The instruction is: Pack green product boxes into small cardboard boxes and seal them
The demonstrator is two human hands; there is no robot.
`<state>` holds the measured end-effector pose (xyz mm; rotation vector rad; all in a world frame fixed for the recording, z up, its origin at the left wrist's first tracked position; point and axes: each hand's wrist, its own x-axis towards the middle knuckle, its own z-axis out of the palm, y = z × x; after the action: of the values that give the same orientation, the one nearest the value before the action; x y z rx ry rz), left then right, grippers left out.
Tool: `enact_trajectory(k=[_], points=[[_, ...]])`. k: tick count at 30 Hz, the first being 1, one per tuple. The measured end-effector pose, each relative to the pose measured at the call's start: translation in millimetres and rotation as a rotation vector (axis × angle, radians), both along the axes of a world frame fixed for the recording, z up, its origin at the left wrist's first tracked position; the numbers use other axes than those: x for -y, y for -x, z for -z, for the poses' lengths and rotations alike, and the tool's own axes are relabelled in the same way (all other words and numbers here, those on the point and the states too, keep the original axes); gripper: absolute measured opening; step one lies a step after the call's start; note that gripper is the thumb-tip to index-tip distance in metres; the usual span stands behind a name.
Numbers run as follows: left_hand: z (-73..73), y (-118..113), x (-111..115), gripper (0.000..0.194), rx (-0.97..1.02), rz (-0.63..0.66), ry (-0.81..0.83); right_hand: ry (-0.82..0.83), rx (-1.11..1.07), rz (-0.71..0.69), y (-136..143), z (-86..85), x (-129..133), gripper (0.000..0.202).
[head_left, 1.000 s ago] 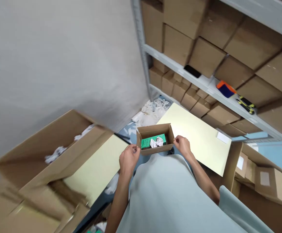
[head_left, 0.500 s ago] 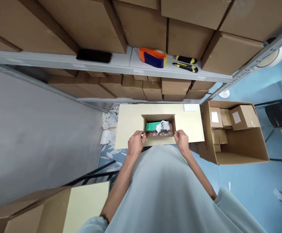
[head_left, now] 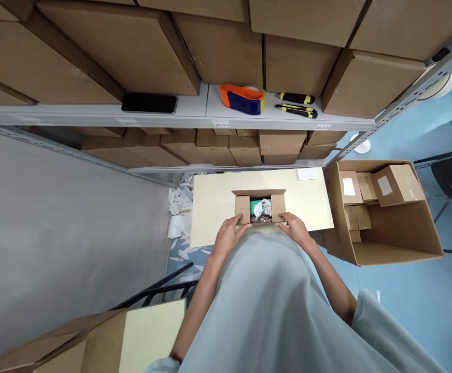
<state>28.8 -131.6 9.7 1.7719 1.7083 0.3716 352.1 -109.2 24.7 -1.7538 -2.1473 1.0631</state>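
Observation:
A small cardboard box stands on the pale yellow table, its two side flaps folded inward and its back flap up. Through the gap between the flaps I see a green carton, crumpled white paper and clear bubble wrap. My left hand rests at the front left corner, fingertips on the left flap and thumb apart along the front edge. At the opposite corner, my right hand touches the right flap with its fingers outstretched and thumb apart.
A large open carton holding several small boxes stands to the right. On the shelf ahead lie a phone, a tape dispenser and two utility knives. White paper scraps litter the floor left of the table.
Both side flaps of the small box have been folded inward over its contents. My hands have shifted from the upright corners onto these flaps, and the view has moved slightly.

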Motion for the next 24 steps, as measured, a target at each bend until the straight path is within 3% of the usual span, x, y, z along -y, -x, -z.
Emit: enact_trajectory(k=[3, 6, 8, 10, 13, 18, 24], points=[[4.1, 3.9, -17.3, 0.069, -0.044, -0.068, -0.028, -0.002, 0.093, 0.069, 7.6, -1.3, -16.3, 0.05], [3.6, 5.0, -40.5, 0.102, -0.094, -0.11, -0.14, -0.041, 0.221, 0.169, 18.2, -4.3, -37.4, 0.089], [0.4, 4.6, -55.6, 0.116, -0.114, -0.05, -0.208, -0.05, 0.265, 0.201, 23.3, -7.1, -51.6, 0.111], [-3.9, 4.7, -67.5, 0.12, -0.129, 0.029, -0.217, -0.046, 0.261, 0.188, 25.9, -10.0, -62.6, 0.119], [-8.7, 7.5, -75.0, 0.108, -0.139, 0.086, -0.177, -0.06, 0.233, 0.131, 25.2, -12.8, -68.2, 0.105], [-1.3, 14.4, -61.7, 0.037, -0.14, 0.04, -0.114, -0.063, 0.211, 0.06, 19.3, -9.1, -53.8, 0.035], [16.0, 10.7, -45.5, 0.038, -0.028, -0.078, 0.0, 0.013, 0.215, 0.154, 24.7, -2.8, -48.5, 0.035]])
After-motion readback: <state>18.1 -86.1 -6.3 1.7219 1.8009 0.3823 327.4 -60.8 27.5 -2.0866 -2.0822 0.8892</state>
